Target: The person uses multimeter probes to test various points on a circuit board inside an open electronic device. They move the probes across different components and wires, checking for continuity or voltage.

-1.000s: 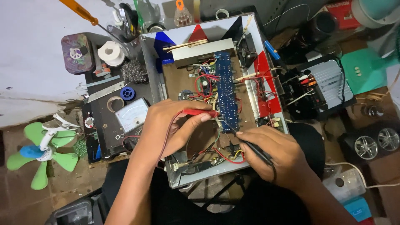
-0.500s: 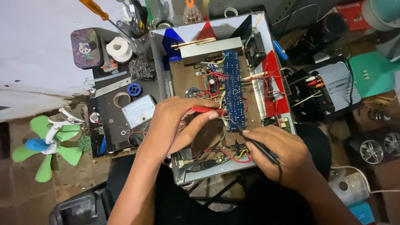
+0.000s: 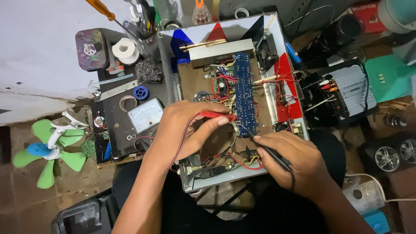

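Two bare hands work over an open metal amplifier chassis (image 3: 225, 173), and little free room is left around them. At the far left a small green desk fan (image 3: 43, 149) lies on the tiled floor (image 3: 26, 199), clear of the low worktop's (image 3: 113, 78) edge. Next on that dark worktop come a purple tin (image 3: 90, 48), a spool of solder (image 3: 126, 50), a wad of metal wool (image 3: 148, 69) and an analog meter (image 3: 145, 114) just beside the chassis's left wall.

The left hand (image 3: 184, 130) lies across the chassis's left wall, fingers (image 3: 212, 126) clenched on a red test probe (image 3: 216, 115) whose tip sits at the lower end of the long blue circuit board (image 3: 245, 93) inside the chassis. The right hand (image 3: 297, 160) lies at the chassis's near right corner, fingers grasping a black test probe (image 3: 271, 151) that points up-left to the same board end; the two tips are near each other. Red wires (image 3: 219, 84) crowd the board, leaving only a narrow gap between the hands.

Right of the chassis stands a silver finned unit (image 3: 351, 91) with coloured leads, then a green box (image 3: 390, 78) and a speaker (image 3: 394, 156) on the floor.

Against the picture of half a second ago, both hands hold the same grips and the same places on the board; only the view sits slightly lower.
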